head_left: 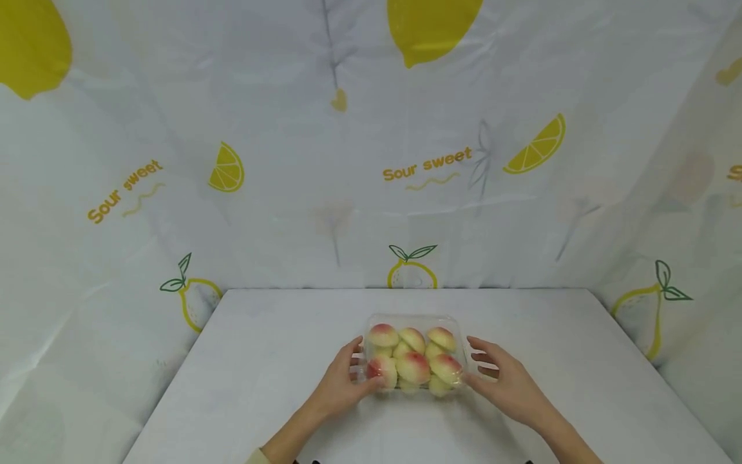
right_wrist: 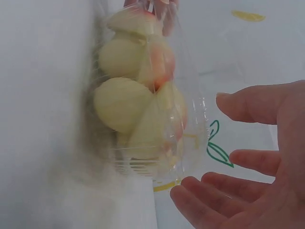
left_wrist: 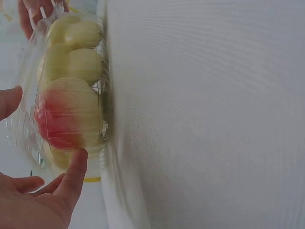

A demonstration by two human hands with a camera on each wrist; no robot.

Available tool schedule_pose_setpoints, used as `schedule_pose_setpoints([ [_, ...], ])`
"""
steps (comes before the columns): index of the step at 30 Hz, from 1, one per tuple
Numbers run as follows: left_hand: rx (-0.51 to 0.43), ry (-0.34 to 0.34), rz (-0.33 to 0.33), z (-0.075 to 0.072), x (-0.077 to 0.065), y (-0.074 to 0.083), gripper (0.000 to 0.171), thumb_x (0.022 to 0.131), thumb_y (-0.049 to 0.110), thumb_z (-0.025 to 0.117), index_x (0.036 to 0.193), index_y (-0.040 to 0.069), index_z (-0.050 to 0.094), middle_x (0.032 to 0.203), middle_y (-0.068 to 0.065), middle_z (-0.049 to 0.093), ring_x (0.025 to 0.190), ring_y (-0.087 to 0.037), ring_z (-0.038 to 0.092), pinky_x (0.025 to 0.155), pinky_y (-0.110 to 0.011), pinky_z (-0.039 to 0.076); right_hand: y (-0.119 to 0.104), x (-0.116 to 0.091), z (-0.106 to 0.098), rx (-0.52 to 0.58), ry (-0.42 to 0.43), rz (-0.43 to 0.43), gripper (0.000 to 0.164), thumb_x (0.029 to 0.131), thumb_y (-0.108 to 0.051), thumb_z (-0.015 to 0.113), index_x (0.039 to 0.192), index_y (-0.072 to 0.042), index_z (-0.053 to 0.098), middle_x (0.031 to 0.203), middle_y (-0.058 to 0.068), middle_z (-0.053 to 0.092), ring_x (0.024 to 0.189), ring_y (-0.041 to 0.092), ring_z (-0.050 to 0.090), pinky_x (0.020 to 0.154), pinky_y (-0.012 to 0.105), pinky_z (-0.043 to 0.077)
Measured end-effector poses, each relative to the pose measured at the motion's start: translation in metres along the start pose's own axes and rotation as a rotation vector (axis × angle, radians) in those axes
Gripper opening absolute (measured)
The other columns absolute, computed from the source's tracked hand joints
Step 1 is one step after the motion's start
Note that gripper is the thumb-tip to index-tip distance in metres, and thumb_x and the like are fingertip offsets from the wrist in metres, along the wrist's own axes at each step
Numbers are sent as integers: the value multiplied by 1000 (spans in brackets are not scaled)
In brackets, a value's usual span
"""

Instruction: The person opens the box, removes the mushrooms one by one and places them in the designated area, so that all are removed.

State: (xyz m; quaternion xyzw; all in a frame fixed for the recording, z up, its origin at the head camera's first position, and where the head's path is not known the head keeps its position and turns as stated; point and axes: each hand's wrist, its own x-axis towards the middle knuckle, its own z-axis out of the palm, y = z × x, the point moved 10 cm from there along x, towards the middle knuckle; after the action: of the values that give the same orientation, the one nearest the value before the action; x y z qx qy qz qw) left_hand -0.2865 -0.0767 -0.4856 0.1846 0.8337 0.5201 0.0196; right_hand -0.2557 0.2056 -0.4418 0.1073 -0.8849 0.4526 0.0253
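A clear plastic clamshell box [head_left: 414, 320] stands on the white table, filled with several yellow peaches [head_left: 413, 368] blushed with red. At its left end is my left hand [head_left: 342, 381], thumb near the front corner and fingers along the side. In the left wrist view one extended fingertip meets the box's lower side, while the thumb is held out from it. My right hand [head_left: 504, 383] is at the right end with fingers spread; the right wrist view shows a gap between that hand [right_wrist: 252, 162] and the plastic. Neither hand is curled round the box.
The white table [head_left: 278, 348] extends to both sides of the box and in front of it. Behind and beside it hangs a pale curtain [head_left: 290, 225] printed with lemons and lettering, meeting the table's back edge.
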Motion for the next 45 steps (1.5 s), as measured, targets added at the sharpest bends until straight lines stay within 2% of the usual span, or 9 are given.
schedule_pose_setpoints([
  [5,22,-19,-6,2,1,-1,94,87,39,81,154,-5,32,138,-18,49,118,-31,56,92,-39,52,-22,-1,-4,-141,44,-145,60,92,-27,78,144,-6,53,142,13,56,123,35,58,95,51,52],
  [10,6,-36,-21,5,2,-3,97,88,39,80,156,-5,27,145,-21,46,127,-35,52,96,-46,51,-33,-1,4,-296,40,-243,61,90,-27,79,143,-9,55,146,14,50,128,39,52,92,60,49],
  [14,-25,-50,-34,9,2,-6,101,87,37,81,157,-5,23,150,-25,41,131,-41,50,96,-49,50,-40,-2,16,-405,24,-347,68,81,-19,85,142,-11,56,149,17,45,133,40,45,85,56,53],
  [19,-35,-59,-31,13,2,-5,107,84,36,83,158,-6,18,153,-28,36,135,-44,45,96,-51,49,-44,-3,23,-495,60,-483,75,71,-20,92,137,-11,59,148,19,45,133,39,44,82,51,56],
  [24,3,-74,-36,16,2,-7,116,80,42,86,160,-4,15,154,-25,35,136,-42,44,100,-55,46,-31,1,25,-451,21,-419,75,72,-19,91,139,-11,58,151,20,42,134,41,44,89,55,53],
  [28,52,-64,-22,15,1,-7,118,79,45,86,160,-4,15,153,-24,37,136,-42,45,104,-59,42,-24,2,25,-405,0,-364,75,74,-17,90,140,-11,57,155,15,39,135,41,45,92,57,51],
  [36,96,-61,-21,14,1,-5,118,80,46,85,160,-4,15,153,-23,38,136,-42,44,105,-61,40,-32,1,23,-447,40,-465,70,74,-18,89,137,-6,61,150,21,47,119,39,61,84,53,55],
  [42,106,-46,-23,14,2,-5,118,79,47,85,159,-4,16,151,-25,39,136,-43,45,106,-62,38,-31,4,25,-467,-2,-423,68,76,-19,87,138,-4,62,151,24,47,119,42,62,86,54,55],
  [45,115,-38,-25,14,3,-5,117,79,47,84,159,-5,16,151,-25,39,135,-42,45,106,-62,39,-30,6,28,-508,-17,-400,70,76,-17,85,139,-1,59,150,28,46,113,39,65,85,50,56],
])
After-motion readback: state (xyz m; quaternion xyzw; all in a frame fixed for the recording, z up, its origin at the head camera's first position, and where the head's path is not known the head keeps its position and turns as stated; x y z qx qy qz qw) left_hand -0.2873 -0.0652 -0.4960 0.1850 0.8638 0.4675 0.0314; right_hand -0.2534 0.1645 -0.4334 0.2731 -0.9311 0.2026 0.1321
